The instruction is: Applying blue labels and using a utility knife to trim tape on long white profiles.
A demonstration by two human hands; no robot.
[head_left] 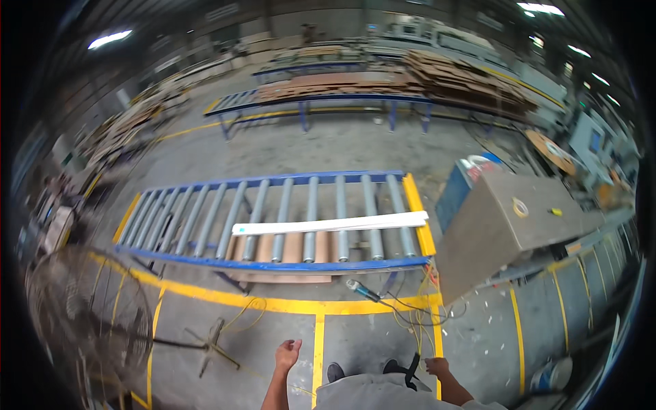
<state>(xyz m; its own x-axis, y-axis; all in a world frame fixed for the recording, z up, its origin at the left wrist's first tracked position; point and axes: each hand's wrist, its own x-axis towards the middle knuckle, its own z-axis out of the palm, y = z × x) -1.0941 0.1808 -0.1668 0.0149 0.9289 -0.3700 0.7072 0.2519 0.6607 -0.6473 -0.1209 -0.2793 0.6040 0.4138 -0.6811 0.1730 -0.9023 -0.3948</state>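
My left hand point(288, 354) hangs in the air over the grey floor, its fingers loosely bent and apart, with nothing in it. To the right, my right hand point(437, 367) is also in the air, loosely curled and seemingly holding nothing. Just left of it is a black strap-like piece point(413, 371), apart from the fingers. Ahead, a long white strip point(331, 223) lies across the grey rollers of a blue-framed roller conveyor point(273, 265). A teal corded power tool point(363, 290) sits low at the conveyor's near side.
A standing fan point(89, 321) with splayed feet stands at left. At right are a large brown box-like cabinet point(509, 212) and a white bucket point(553, 374). Cables point(417, 318) trail on the floor near my right side. Brown boards point(342, 85) are stacked on a far conveyor.
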